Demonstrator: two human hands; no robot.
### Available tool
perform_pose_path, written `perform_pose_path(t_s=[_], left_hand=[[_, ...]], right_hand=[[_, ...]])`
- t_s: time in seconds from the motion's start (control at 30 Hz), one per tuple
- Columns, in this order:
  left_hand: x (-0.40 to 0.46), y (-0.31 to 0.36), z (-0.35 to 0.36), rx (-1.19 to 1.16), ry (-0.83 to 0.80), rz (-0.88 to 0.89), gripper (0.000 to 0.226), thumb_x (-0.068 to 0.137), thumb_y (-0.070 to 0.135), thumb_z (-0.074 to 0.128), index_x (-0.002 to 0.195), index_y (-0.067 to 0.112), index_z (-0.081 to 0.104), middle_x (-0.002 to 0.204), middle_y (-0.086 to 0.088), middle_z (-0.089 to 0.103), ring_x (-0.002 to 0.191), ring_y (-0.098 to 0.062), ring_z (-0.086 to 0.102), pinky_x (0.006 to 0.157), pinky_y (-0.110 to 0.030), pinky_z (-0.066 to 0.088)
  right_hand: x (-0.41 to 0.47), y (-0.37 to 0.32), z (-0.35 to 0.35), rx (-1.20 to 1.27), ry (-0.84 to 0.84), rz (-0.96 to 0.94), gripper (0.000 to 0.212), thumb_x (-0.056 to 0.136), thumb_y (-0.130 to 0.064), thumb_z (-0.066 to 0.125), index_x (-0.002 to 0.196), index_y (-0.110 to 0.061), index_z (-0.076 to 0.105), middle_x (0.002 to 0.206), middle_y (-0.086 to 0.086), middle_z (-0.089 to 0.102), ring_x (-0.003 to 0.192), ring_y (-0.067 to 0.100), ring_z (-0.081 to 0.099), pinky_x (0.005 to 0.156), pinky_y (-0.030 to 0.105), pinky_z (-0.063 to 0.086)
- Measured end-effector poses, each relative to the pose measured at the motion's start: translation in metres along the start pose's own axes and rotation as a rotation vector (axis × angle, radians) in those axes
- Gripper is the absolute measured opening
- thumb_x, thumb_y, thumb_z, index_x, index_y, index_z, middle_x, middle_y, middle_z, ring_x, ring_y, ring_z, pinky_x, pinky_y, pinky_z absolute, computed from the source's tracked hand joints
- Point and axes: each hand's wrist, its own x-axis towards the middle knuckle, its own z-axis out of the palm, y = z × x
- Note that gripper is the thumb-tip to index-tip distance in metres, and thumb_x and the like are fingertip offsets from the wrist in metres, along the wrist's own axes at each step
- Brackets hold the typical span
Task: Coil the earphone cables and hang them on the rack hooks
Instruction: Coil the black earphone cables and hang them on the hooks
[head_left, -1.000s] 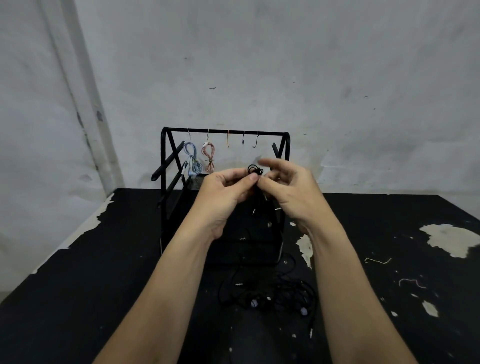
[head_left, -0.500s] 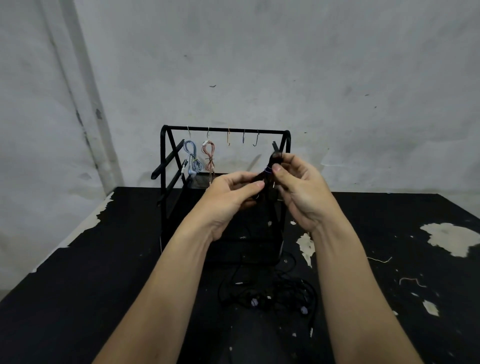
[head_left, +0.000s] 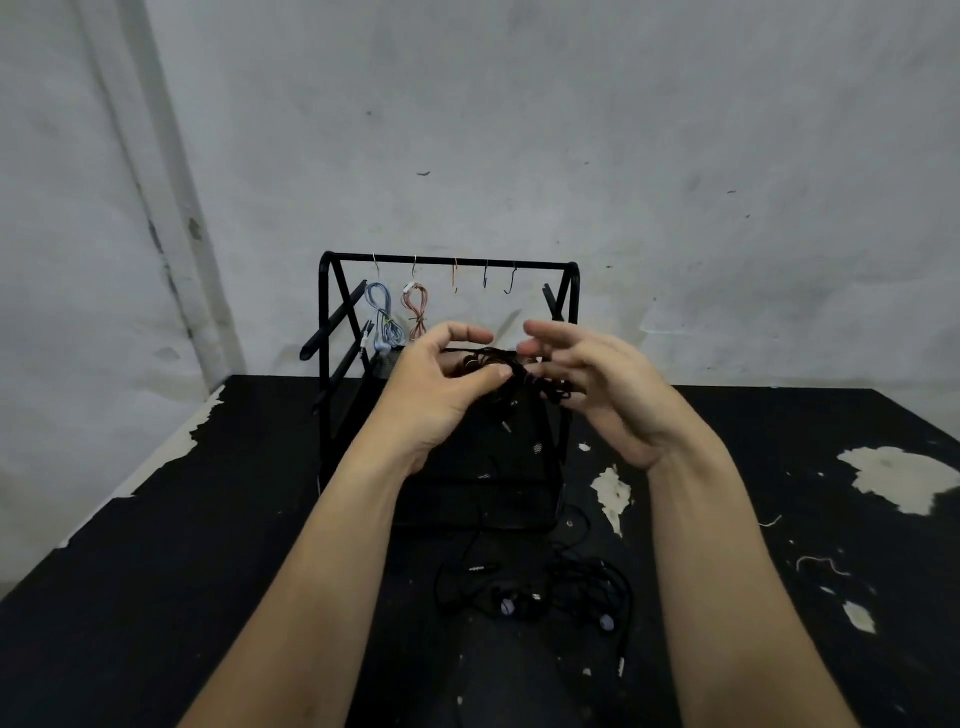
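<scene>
A black metal rack (head_left: 452, 260) stands at the back of the black table, with several small hooks on its top bar. A coiled blue earphone cable (head_left: 382, 322) hangs on the leftmost hook and a coiled pink one (head_left: 415, 314) on the hook beside it; three hooks (head_left: 485, 275) to their right are bare. In front of the rack, both hands hold a black earphone cable bundle (head_left: 498, 364). My left hand (head_left: 441, 384) pinches it with thumb and fingers. My right hand (head_left: 597, 384) holds its other side, upper fingers spread. Its plug (head_left: 506, 426) dangles below.
More black earphones (head_left: 540, 597) lie tangled on the table near me, in front of the rack. The table's (head_left: 156, 571) black surface has peeled pale patches at right and along the left edge. A grey wall stands behind.
Both hands have dropped from beside the rack's right post to a lower spot. The black bundle now lies flatter between them, and my right hand's fingers have opened out.
</scene>
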Motion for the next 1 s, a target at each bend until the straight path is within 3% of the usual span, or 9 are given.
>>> perform_pose_path(t_s=[0.07,0.23,0.33,0.4,0.57,0.67,0.77,0.93,1.0], left_hand=[[-0.002,0.001,0.000,0.022,-0.046,0.002,0.038,0.081,0.003,0.077,0.112,0.016,0.061,0.091,-0.008,0.077,0.082,-0.021,0.074,0.072,-0.029,0.059],[-0.001,0.001,-0.001,-0.105,-0.100,-0.062,0.036,0.089,0.009,0.069,0.121,0.019,0.057,0.092,-0.008,0.075,0.080,-0.018,0.068,0.070,-0.026,0.052],[0.000,0.005,0.000,-0.307,-0.100,-0.128,0.033,0.087,0.031,0.065,0.116,0.015,0.059,0.090,-0.004,0.068,0.080,-0.015,0.059,0.075,-0.028,0.048],[0.000,0.005,0.003,-0.288,-0.108,-0.113,0.040,0.078,0.037,0.067,0.110,0.013,0.064,0.096,-0.006,0.068,0.087,-0.017,0.060,0.078,-0.027,0.048],[0.002,-0.002,0.007,-0.231,-0.011,-0.052,0.021,0.087,0.002,0.068,0.107,0.010,0.066,0.096,-0.007,0.075,0.091,-0.019,0.070,0.081,-0.026,0.056],[0.003,-0.001,0.005,-0.200,0.033,-0.029,0.025,0.088,0.002,0.069,0.110,0.011,0.063,0.090,-0.007,0.076,0.084,-0.019,0.071,0.077,-0.028,0.057],[0.001,0.001,0.006,-0.233,0.004,-0.022,0.025,0.088,0.004,0.069,0.112,0.008,0.062,0.093,-0.011,0.073,0.086,-0.019,0.071,0.077,-0.027,0.058],[0.000,0.001,0.004,-0.279,-0.104,-0.014,0.037,0.085,-0.011,0.065,0.118,0.006,0.063,0.095,-0.011,0.072,0.090,-0.017,0.069,0.078,-0.023,0.055],[-0.001,0.002,0.004,-0.263,-0.137,-0.003,0.042,0.084,-0.013,0.064,0.120,0.008,0.063,0.100,-0.013,0.071,0.093,-0.017,0.068,0.079,-0.022,0.054]], right_hand=[[-0.001,0.001,0.003,-0.144,0.001,-0.020,0.024,0.093,-0.027,0.066,0.112,-0.015,0.073,0.105,0.006,0.073,0.093,0.015,0.066,0.085,0.029,0.053],[0.002,0.005,0.009,-0.285,0.097,-0.064,0.007,0.093,-0.015,0.069,0.093,-0.011,0.075,0.075,0.011,0.074,0.070,0.016,0.069,0.075,0.033,0.057],[0.004,0.005,0.012,-0.196,0.172,-0.063,0.009,0.093,-0.013,0.068,0.085,-0.012,0.072,0.079,0.014,0.075,0.066,0.015,0.069,0.075,0.035,0.057],[0.006,0.007,0.015,-0.152,0.196,-0.065,0.007,0.093,-0.012,0.069,0.086,-0.011,0.072,0.083,0.014,0.075,0.071,0.017,0.070,0.078,0.036,0.058],[0.008,0.011,0.023,-0.137,0.224,-0.093,0.008,0.090,-0.012,0.072,0.098,-0.012,0.073,0.090,0.011,0.076,0.086,0.017,0.072,0.087,0.037,0.057],[0.004,0.010,0.024,-0.217,0.142,-0.107,0.012,0.090,-0.010,0.072,0.101,-0.014,0.075,0.093,0.011,0.077,0.092,0.020,0.074,0.087,0.035,0.058],[0.002,0.006,0.027,-0.197,0.173,-0.101,0.007,0.092,-0.010,0.069,0.096,-0.011,0.075,0.089,0.010,0.077,0.090,0.025,0.074,0.085,0.037,0.059],[0.001,0.001,0.034,0.006,0.240,-0.006,0.013,0.096,-0.011,0.063,0.087,-0.011,0.073,0.076,0.006,0.075,0.070,0.016,0.072,0.062,0.028,0.056],[0.001,0.000,0.034,0.016,0.254,-0.010,0.015,0.097,-0.012,0.061,0.087,-0.012,0.073,0.077,0.005,0.076,0.071,0.016,0.072,0.061,0.027,0.055]])
